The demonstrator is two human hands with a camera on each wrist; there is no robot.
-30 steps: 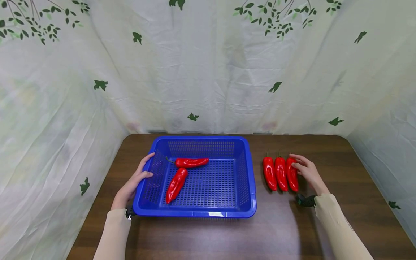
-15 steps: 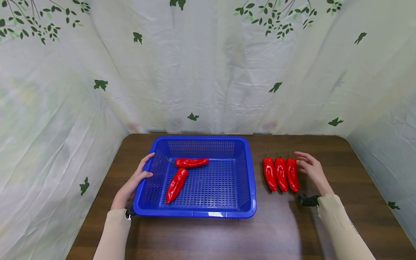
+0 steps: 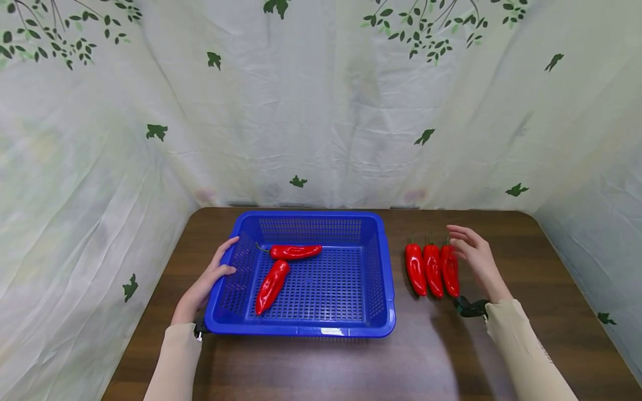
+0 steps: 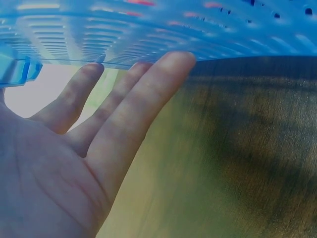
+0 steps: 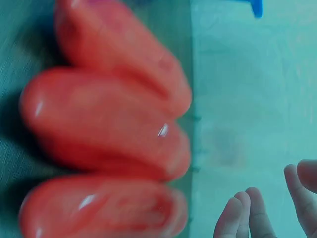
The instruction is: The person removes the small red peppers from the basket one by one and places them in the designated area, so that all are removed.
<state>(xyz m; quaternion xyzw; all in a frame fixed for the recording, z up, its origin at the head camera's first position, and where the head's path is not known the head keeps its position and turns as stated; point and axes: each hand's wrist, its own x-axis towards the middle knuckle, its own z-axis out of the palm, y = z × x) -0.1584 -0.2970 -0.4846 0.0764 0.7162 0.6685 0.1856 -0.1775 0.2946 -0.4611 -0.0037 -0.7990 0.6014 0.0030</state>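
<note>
My left hand (image 3: 203, 281) holds the left rim of a blue plastic basket (image 3: 306, 329), thumb over the edge. In the left wrist view, its fingers (image 4: 143, 104) lie against the outer wall. Two glossy red peppers lie inside: a crosswise pepper (image 3: 296, 252) and a slanting pepper (image 3: 272, 287). To the right, three red peppers stand side by side on the table: the left one (image 3: 416, 269), the middle one (image 3: 433, 269) and the right one (image 3: 450, 270). Above the right one's stem end hovers my right hand (image 3: 476, 256), fingers loosely bent, holding nothing.
A brown wooden table (image 3: 321, 367) carries everything. Behind and at both sides hangs a pale cloth (image 3: 326, 111) printed with green leaves. A dark band (image 3: 470, 307) is strapped at my right wrist.
My right hand has drawn away from the rightmost pepper, first to the right, then up and back left above its stem. My left hand, the basket and the peppers stay in place.
</note>
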